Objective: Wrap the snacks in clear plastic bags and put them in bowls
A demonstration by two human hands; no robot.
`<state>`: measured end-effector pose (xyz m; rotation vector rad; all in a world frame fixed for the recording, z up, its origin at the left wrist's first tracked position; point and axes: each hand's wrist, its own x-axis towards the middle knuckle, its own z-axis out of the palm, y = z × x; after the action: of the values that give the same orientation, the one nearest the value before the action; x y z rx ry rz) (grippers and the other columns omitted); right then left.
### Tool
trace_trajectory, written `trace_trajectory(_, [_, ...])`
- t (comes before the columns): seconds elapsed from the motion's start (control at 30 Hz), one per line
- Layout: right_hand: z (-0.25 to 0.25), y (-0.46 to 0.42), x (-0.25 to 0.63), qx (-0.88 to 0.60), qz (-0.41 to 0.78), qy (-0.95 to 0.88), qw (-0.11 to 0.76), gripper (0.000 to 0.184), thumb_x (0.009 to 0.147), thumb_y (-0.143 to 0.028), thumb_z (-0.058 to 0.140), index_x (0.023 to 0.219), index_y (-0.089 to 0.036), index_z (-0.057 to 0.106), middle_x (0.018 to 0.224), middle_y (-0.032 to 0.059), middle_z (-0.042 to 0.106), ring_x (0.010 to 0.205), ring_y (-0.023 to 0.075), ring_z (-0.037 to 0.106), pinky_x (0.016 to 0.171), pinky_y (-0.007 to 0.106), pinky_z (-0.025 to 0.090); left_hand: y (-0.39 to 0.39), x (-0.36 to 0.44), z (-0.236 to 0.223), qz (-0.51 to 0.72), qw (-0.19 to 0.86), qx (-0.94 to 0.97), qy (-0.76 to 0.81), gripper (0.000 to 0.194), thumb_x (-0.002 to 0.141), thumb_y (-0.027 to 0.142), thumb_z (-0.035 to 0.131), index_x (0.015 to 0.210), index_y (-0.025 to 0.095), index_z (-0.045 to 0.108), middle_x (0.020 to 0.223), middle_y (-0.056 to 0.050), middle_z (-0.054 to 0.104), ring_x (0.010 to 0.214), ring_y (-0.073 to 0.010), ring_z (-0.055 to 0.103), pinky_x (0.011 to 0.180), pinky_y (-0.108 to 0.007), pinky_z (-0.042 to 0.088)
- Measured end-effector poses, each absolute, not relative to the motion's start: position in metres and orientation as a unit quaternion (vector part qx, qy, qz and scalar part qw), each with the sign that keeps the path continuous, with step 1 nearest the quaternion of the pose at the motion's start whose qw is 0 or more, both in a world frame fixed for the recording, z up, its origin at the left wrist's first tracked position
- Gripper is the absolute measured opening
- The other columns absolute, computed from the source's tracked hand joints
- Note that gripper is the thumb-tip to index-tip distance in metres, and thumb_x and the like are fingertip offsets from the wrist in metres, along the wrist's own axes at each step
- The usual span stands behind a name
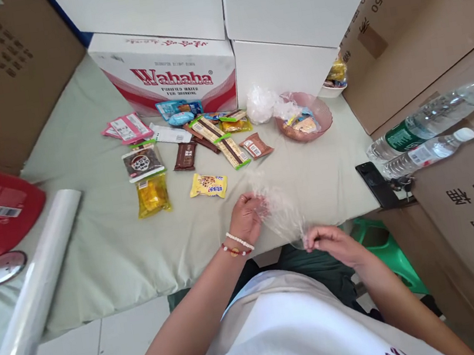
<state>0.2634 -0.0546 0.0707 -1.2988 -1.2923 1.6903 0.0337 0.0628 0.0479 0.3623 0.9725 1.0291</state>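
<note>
On the right were two plastic bottles [435,114], a black phone [374,182] and a green stool [394,258]; at the back, a Wahaha carton [173,80]

Left hand [246,216] and right hand [324,242] out front, apart, fingers drawn in.
The bare left forearm [203,295] points between 1 and 2 o'clock, its fingers curled toward the thumb; the bare right forearm [392,294] points between 10 and 11, thumb and forefinger pinched, its hand at 4 o'clock from the left.
</note>
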Motion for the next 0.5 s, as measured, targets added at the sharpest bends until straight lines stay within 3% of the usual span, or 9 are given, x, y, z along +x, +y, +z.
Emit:
trace_trajectory(0.07, [0.079, -0.060, 0.285, -0.556, 0.582, -0.543, 0.238, 0.028, 0.091, -0.052, 0.068, 0.092, -0.025, 0.074, 0.100, 0.0073, 0.073, 0.096, 0.0248, 0.066, 0.093, 0.043, 0.053, 0.062, 0.030, 0.043, 0.485, 0.716, 0.186, 0.467, 0.043, 0.062, 0.034, 0.085, 0.083, 0.022, 0.050, 0.079, 0.003, 0.063, 0.070, -0.0123, 0.064, 0.059, -0.023, 0.048])
trace_trajectory(0.1, [0.085, -0.060, 0.292, -0.593, 0.538, -0.549, 0.239, 0.030, 0.093, -0.054, 0.066, 0.097, -0.026, 0.074, 0.104, 0.0073, 0.074, 0.099, 0.0253, 0.067, 0.094, 0.043, 0.053, 0.061, 0.029, 0.042, 0.491, 0.699, 0.200, 0.480, 0.041, 0.065, 0.037, 0.083, 0.083, 0.022, 0.050, 0.079, 0.004, 0.063, 0.068, -0.0115, 0.062, 0.058, -0.023, 0.047])
trace_trajectory(0.2, [0.105, -0.046, 0.290, -0.650, 0.385, -0.567, 0.330, 0.038, 0.091, -0.056, 0.069, 0.119, -0.032, 0.069, 0.120, 0.0081, 0.069, 0.108, 0.0273, 0.065, 0.096, 0.045, 0.055, 0.055, 0.033, 0.040, 0.500, 0.651, 0.246, 0.515, 0.037, 0.072, 0.043, 0.080, 0.082, 0.022, 0.050, 0.074, 0.005, 0.059, 0.063, -0.0102, 0.057, 0.057, -0.023, 0.045])
trace_trajectory(0.3, [0.112, -0.019, 0.251, -0.589, 0.270, -0.678, 0.347, 0.069, 0.079, -0.054, 0.083, 0.140, -0.034, 0.059, 0.143, 0.0109, 0.057, 0.132, 0.0333, 0.052, 0.112, 0.053, 0.045, 0.049, 0.039, 0.041, 0.499, 0.613, 0.297, 0.536, 0.037, 0.077, 0.048, 0.077, 0.081, 0.023, 0.051, 0.072, 0.006, 0.055, 0.058, -0.0097, 0.051, 0.054, -0.024, 0.043])
trace_trajectory(0.33, [0.109, -0.009, 0.235, -0.565, 0.257, -0.710, 0.333, 0.071, 0.078, -0.052, 0.084, 0.141, -0.032, 0.058, 0.142, 0.0117, 0.058, 0.133, 0.0346, 0.050, 0.115, 0.055, 0.042, 0.047, 0.040, 0.041, 0.498, 0.602, 0.311, 0.541, 0.037, 0.078, 0.050, 0.076, 0.082, 0.023, 0.052, 0.072, 0.006, 0.054, 0.058, -0.0096, 0.050, 0.052, -0.023, 0.042])
trace_trajectory(0.4, [0.097, 0.011, 0.205, -0.537, 0.272, -0.734, 0.314, 0.051, 0.086, -0.048, 0.076, 0.131, -0.029, 0.065, 0.121, 0.0116, 0.068, 0.122, 0.0342, 0.056, 0.109, 0.055, 0.045, 0.043, 0.038, 0.041, 0.500, 0.581, 0.328, 0.552, 0.039, 0.079, 0.053, 0.076, 0.087, 0.023, 0.053, 0.074, 0.005, 0.054, 0.058, -0.0098, 0.048, 0.050, -0.023, 0.040])
trace_trajectory(0.47, [0.079, 0.027, 0.185, -0.542, 0.330, -0.700, 0.328, 0.024, 0.093, -0.043, 0.064, 0.108, -0.026, 0.072, 0.093, 0.0076, 0.070, 0.098, 0.0295, 0.062, 0.093, 0.049, 0.052, 0.039, 0.032, 0.040, 0.505, 0.561, 0.333, 0.565, 0.044, 0.077, 0.056, 0.077, 0.096, 0.024, 0.053, 0.079, 0.004, 0.056, 0.058, -0.0098, 0.048, 0.048, -0.023, 0.037])
trace_trajectory(0.5, [0.069, 0.033, 0.180, -0.553, 0.367, -0.664, 0.344, 0.021, 0.094, -0.043, 0.061, 0.097, -0.026, 0.071, 0.082, 0.0050, 0.067, 0.086, 0.0262, 0.062, 0.083, 0.044, 0.053, 0.037, 0.027, 0.039, 0.506, 0.556, 0.334, 0.568, 0.050, 0.076, 0.057, 0.078, 0.102, 0.024, 0.052, 0.082, 0.004, 0.057, 0.058, -0.0098, 0.048, 0.047, -0.022, 0.036])
